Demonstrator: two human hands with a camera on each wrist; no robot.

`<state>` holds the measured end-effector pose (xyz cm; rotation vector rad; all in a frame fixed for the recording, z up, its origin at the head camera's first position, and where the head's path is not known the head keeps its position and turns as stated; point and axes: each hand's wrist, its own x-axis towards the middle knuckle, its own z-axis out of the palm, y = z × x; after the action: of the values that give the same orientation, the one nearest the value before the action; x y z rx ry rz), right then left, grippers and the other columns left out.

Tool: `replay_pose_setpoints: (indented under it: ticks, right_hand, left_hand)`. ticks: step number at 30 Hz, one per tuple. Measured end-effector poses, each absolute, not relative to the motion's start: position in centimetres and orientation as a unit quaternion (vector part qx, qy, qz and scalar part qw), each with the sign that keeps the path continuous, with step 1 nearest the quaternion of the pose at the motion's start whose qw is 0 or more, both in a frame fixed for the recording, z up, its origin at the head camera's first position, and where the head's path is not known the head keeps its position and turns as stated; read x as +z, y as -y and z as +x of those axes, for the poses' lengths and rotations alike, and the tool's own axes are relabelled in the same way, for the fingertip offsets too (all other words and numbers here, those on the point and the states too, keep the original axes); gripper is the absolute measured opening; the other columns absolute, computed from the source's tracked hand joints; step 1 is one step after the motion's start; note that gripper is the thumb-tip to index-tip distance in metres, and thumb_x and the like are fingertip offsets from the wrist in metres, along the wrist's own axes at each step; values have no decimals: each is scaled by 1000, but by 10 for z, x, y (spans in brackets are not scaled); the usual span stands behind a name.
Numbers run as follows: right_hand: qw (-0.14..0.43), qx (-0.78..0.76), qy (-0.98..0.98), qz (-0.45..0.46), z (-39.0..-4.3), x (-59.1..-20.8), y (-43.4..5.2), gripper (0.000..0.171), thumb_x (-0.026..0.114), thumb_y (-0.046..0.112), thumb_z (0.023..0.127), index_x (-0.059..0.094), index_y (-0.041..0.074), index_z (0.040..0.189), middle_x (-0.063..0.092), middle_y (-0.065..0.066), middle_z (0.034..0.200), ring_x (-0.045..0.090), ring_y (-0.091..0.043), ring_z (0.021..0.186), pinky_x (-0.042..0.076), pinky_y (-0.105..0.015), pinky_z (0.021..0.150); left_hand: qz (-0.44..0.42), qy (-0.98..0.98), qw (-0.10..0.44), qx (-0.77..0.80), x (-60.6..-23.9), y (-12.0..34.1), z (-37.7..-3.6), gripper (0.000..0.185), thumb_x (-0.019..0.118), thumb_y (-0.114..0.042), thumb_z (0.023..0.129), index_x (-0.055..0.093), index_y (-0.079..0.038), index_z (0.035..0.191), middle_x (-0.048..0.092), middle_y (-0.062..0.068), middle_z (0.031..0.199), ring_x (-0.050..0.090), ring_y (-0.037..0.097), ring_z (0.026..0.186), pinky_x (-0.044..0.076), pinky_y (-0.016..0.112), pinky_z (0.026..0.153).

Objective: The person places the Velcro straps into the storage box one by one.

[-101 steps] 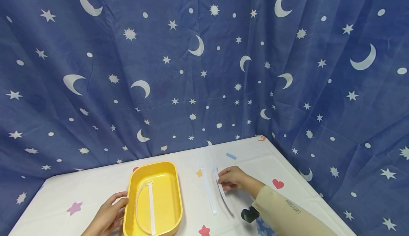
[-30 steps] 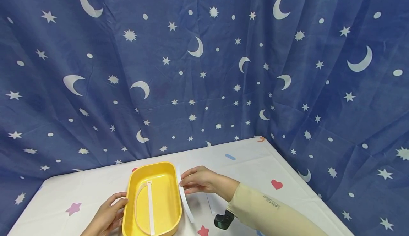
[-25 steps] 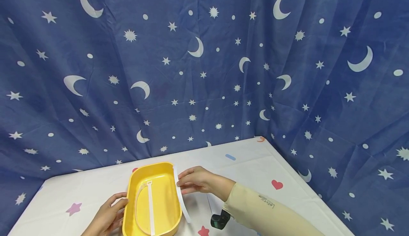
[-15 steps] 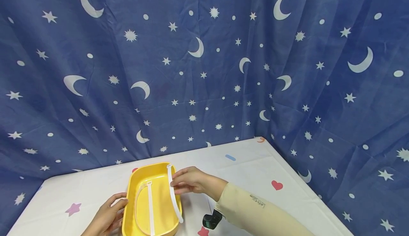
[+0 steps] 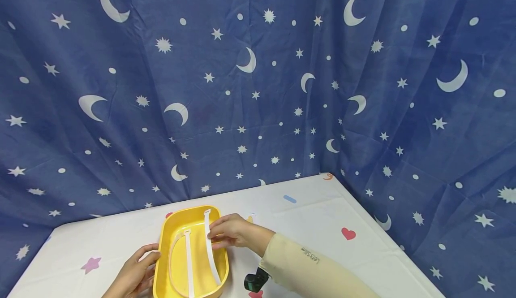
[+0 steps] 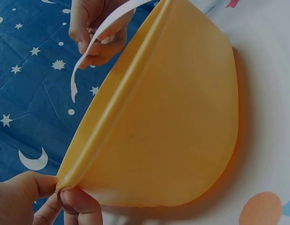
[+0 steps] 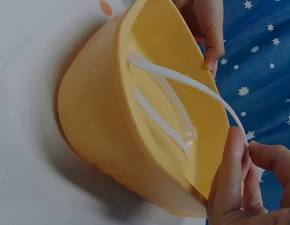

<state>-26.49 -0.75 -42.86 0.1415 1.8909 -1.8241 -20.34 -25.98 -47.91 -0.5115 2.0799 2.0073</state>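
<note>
A yellow rectangular tub (image 5: pixel 199 257) with rounded corners stands on the table. My left hand (image 5: pixel 135 271) grips its left rim, thumb and fingers (image 6: pixel 81 206) pinching the edge in the left wrist view. My right hand (image 5: pixel 234 231) pinches a thin white strap (image 5: pixel 211 262) with a slotted end, held over the right side of the tub. In the right wrist view this strap (image 7: pixel 182 80) bows across the tub's opening. Inside lies another white strap (image 5: pixel 189 262), and a curved, translucent band (image 5: pixel 171 260) lies along its left.
Under the tub spreads a white cloth (image 5: pixel 306 235) printed with coloured shapes. A blue curtain (image 5: pixel 225 110) with moons and stars hangs behind and to the right. A small black camera (image 5: pixel 256 280) is worn at my right wrist.
My right hand has lifted the white strap from the table and carried it left, past the tub's right rim to over the inside. My left hand stays on the left rim.
</note>
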Motion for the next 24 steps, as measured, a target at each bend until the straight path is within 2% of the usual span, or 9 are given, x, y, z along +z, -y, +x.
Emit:
replay_pose_setpoints:
  ticks: [16, 24]
  right_hand:
    - [250, -660, -707, 51, -257, -434, 31, 15, 74, -10, 79, 69, -1, 89, 65, -10, 77, 69, -19, 70, 59, -39, 66]
    - [230, -649, -724, 44, -252, -439, 46, 15, 73, -14, 76, 68, -2, 85, 62, -8, 71, 66, -17, 62, 60, -38, 63]
  left_hand:
    - [-169, -704, 105, 682, -479, 260, -203, 47, 54, -20, 99, 36, 0, 138, 64, 5, 91, 64, 13, 72, 58, 29, 63]
    - [-168, -705, 104, 682, -480, 261, -203, 46, 54, -19, 99, 37, 1, 138, 64, 5, 90, 65, 13, 73, 59, 30, 64]
